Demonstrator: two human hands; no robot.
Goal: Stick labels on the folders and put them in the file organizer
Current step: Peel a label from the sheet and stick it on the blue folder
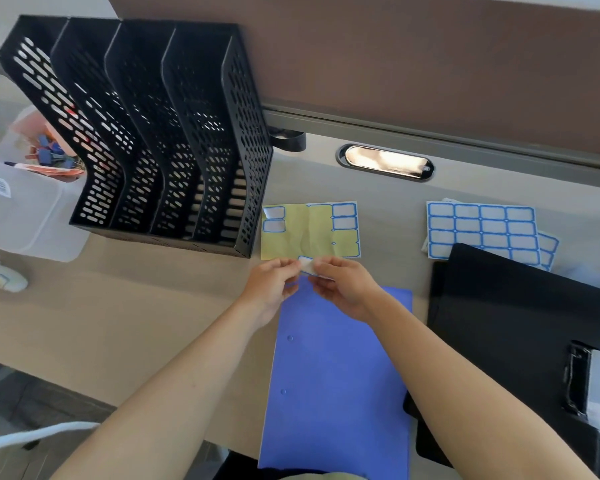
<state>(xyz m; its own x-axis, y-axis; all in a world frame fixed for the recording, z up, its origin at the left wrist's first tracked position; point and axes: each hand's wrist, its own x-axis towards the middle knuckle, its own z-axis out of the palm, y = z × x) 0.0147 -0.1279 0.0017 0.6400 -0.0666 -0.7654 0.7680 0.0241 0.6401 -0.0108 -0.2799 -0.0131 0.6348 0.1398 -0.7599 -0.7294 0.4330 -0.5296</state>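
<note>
A blue folder (340, 379) lies flat on the desk in front of me. Above its top edge my left hand (272, 284) and my right hand (343, 285) pinch one white label (306, 264) with a blue border between their fingertips. Just behind the hands lies a yellow backing sheet (309, 232) with most labels gone and a few left at its corners. A full sheet of blue-bordered labels (482, 228) rests to the right. Black folders (520, 323) are stacked at the right. The black mesh file organizer (146, 133) stands at the back left, and its slots look empty.
A translucent plastic box (25, 206) and a tub of coloured clips (45, 150) sit left of the organizer. A white object (0, 277) lies near the left edge. A cable port (385, 161) is set into the desk by the brown partition (395, 57).
</note>
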